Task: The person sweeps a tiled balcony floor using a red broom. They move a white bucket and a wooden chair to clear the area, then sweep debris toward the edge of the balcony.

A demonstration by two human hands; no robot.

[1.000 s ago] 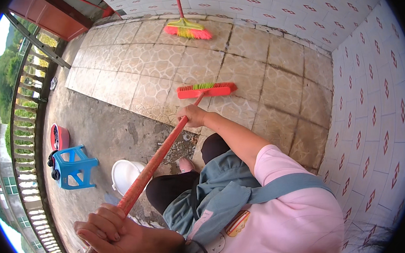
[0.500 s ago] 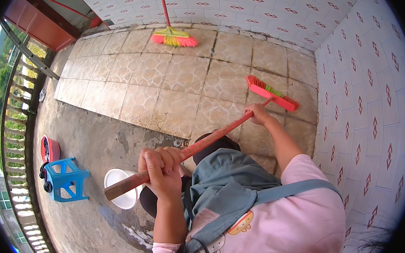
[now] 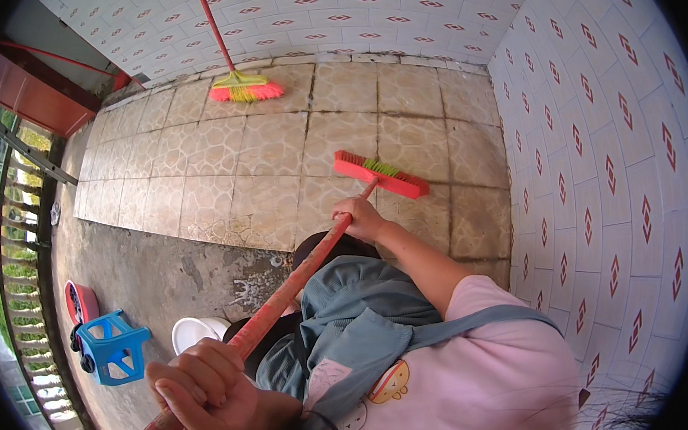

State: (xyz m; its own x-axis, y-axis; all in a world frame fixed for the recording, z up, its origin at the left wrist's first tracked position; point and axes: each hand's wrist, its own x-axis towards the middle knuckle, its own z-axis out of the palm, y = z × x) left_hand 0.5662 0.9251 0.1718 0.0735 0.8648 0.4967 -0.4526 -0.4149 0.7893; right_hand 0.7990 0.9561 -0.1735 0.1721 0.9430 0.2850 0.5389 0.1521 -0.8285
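Observation:
Slanting across in front of me is a long-handled floor brush (image 3: 293, 284) with a worn red pole. Its red head, with red and green bristles, is over the beige patterned tiles. My left hand (image 3: 204, 384) is wrapped round the pole near its upper end, at the lower left. Close to the brush head, my right hand (image 3: 360, 216) is closed round the lower pole. A white bucket (image 3: 185, 336) stands on the concrete beyond my left hand, partly hidden by it.
A broom (image 3: 246, 88) with pink and yellow bristles leans at the far tiled wall (image 3: 393, 17). On the left are a blue plastic stool (image 3: 113, 334), a red tub (image 3: 84, 298) and a balustrade (image 3: 26, 305). Another tiled wall (image 3: 603, 219) rises on the right.
The brush head has moved left, away from the right wall. My left hand has drawn the pole's upper end down and to the left; my right hand has moved left too. The view has shifted.

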